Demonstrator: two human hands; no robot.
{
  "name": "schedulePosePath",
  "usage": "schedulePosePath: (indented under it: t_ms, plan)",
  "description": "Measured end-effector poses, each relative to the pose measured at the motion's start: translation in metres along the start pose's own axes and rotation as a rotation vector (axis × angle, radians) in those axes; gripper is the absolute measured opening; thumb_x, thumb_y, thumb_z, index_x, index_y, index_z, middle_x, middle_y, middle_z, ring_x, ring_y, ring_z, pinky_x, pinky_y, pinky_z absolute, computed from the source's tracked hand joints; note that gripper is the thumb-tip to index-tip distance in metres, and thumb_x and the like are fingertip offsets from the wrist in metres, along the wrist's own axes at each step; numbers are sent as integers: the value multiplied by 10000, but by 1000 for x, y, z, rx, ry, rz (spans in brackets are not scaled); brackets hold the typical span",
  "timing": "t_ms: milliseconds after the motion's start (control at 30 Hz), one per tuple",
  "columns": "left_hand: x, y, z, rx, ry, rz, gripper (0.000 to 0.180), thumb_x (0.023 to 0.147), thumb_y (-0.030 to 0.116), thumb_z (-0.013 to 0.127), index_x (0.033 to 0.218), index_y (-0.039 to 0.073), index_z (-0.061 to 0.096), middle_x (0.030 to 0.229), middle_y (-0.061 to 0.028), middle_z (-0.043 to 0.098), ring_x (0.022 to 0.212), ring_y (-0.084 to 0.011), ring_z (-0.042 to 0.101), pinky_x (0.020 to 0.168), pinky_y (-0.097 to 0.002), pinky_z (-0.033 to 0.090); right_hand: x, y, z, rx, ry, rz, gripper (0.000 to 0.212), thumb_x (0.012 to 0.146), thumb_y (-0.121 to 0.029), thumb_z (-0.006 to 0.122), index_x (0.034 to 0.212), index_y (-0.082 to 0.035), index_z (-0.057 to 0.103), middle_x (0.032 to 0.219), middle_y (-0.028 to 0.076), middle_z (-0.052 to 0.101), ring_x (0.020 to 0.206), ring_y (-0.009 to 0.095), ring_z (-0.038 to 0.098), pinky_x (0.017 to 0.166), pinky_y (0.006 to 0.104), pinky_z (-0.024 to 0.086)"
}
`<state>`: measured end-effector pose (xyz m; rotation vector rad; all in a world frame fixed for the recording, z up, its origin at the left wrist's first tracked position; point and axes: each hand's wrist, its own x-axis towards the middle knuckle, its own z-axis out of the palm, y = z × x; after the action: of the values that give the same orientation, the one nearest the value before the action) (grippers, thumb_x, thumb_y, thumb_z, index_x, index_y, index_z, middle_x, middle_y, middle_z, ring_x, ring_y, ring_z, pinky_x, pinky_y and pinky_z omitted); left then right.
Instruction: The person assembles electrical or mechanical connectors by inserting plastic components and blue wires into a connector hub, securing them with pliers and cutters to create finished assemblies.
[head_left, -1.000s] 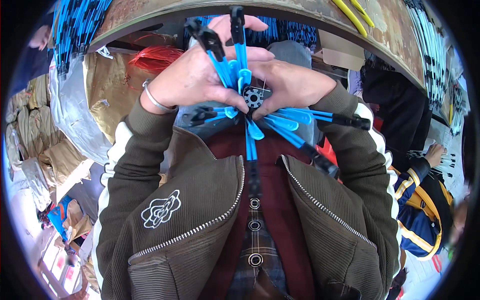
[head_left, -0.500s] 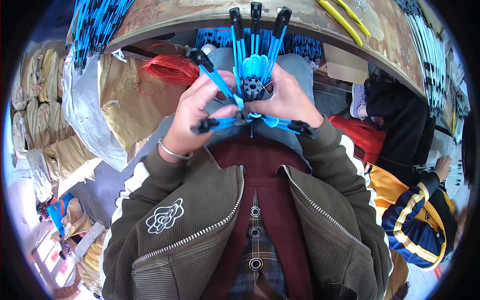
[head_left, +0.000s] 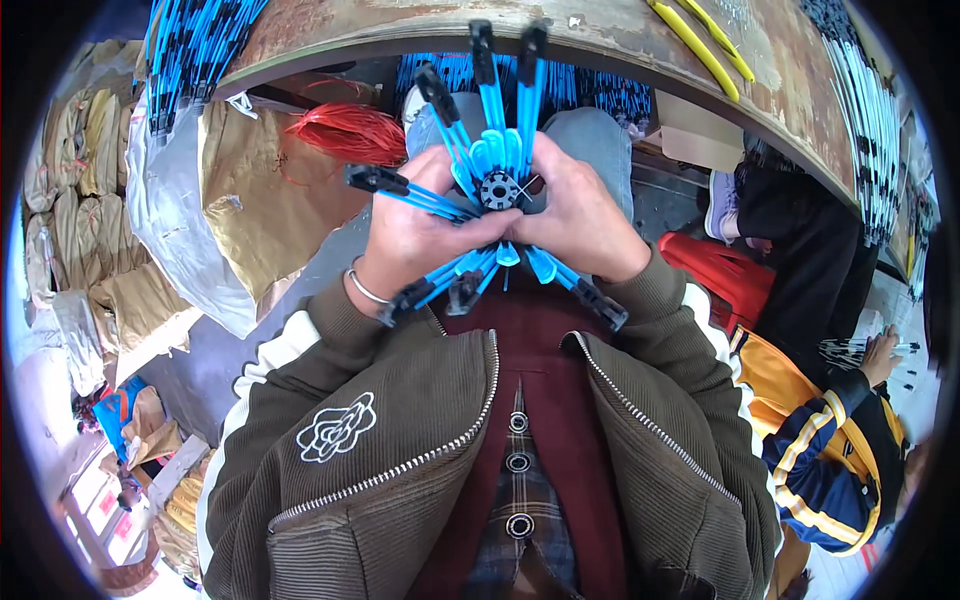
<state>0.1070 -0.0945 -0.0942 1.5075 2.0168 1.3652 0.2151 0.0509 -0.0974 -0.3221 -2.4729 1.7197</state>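
Note:
I hold a black notched round hub in front of my lap, with several blue arms spreading out from it. The arms have rounded blue inner ends and black end pieces. My left hand is closed on the hub's left side, its thumb pressed just below the hub. Closed on the other side is my right hand, its thumb meeting the left one. A thin pale wire end or pin shows by the hub near the right hand. The thumbs and fingers hide part of the underside.
Ahead, a worn wooden table carries yellow-handled pliers and bundles of blue rods. Red strands lie left of my knees, by brown wrapping. At right a co-worker's hand is among thin rods; a red object stands nearer.
The hub has tilted and shifted slightly down, and its arms have fanned round to the left. My left thumb has moved in below the hub to meet the right one.

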Motion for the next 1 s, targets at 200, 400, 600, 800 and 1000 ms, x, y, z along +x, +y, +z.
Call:
schedulePosePath:
  t_ms: [200,400,600,800,1000]
  plan:
    - [2,-4,5,-127,116,-84,354,609,105,761,917,8,616,835,-96,606,750,-201,602,663,-300,483,-13,1,7,-47,295,-44,609,575,-101,773,1112,-18,498,916,96,592,783,161,575,669,271,467]
    - [0,-14,4,-205,72,-73,320,614,127,755,877,20,607,803,-93,585,711,-218,586,647,-301,474,-14,5,3,36,115,0,448,642,-77,765,1050,-35,584,752,9,522,616,82,475,531,233,398]
    - [-2,-17,7,-129,86,16,299,604,136,758,822,27,585,796,-89,572,691,-215,574,634,-305,467,-9,10,-2,40,57,-95,313,678,-79,736,975,-41,643,705,25,529,587,93,486,519,246,398]
    - [3,-20,7,-126,31,139,317,590,134,765,820,31,573,772,-83,563,693,-213,573,621,-314,464,-8,12,-4,82,-42,-140,284,661,-102,722,923,-15,654,660,84,538,567,187,535,521,290,424]
    - [6,-34,9,-221,-28,-9,334,611,133,772,856,38,566,808,-59,543,772,-178,567,661,-296,458,-7,2,-3,-258,69,-292,214,683,-64,701,878,2,643,700,117,562,620,218,564,548,296,434]
